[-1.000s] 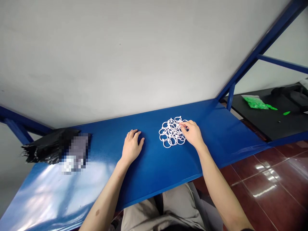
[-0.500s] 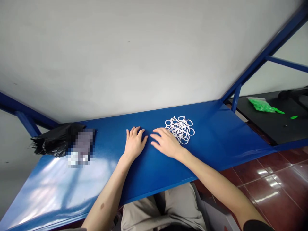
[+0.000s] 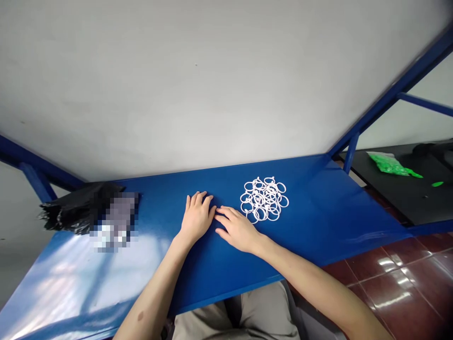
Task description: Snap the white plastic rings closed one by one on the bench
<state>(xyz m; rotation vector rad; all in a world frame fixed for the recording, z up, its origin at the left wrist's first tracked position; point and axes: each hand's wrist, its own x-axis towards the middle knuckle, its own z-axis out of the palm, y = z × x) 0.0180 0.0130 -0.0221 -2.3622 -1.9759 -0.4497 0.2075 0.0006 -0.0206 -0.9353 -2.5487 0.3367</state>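
My left hand (image 3: pixel 197 216) lies palm down on the blue table (image 3: pixel 318 208), fingers stretched out and holding nothing. My right hand (image 3: pixel 236 228) rests flat beside it, fingertips touching the left hand's edge, also empty. A heap of several white plastic rings (image 3: pixel 264 198) lies on the table just right of my right hand, apart from it.
A black plastic bag pile (image 3: pixel 76 208) with a blurred patch sits at the table's left back. A white wall rises behind. Blue frame posts (image 3: pixel 350 146) stand at the right. A dark neighbouring table holds a green bag (image 3: pixel 387 163). Red tiled floor lies below right.
My right hand left the white rings and slid left across the table to rest beside my left hand. The left hand stayed put.
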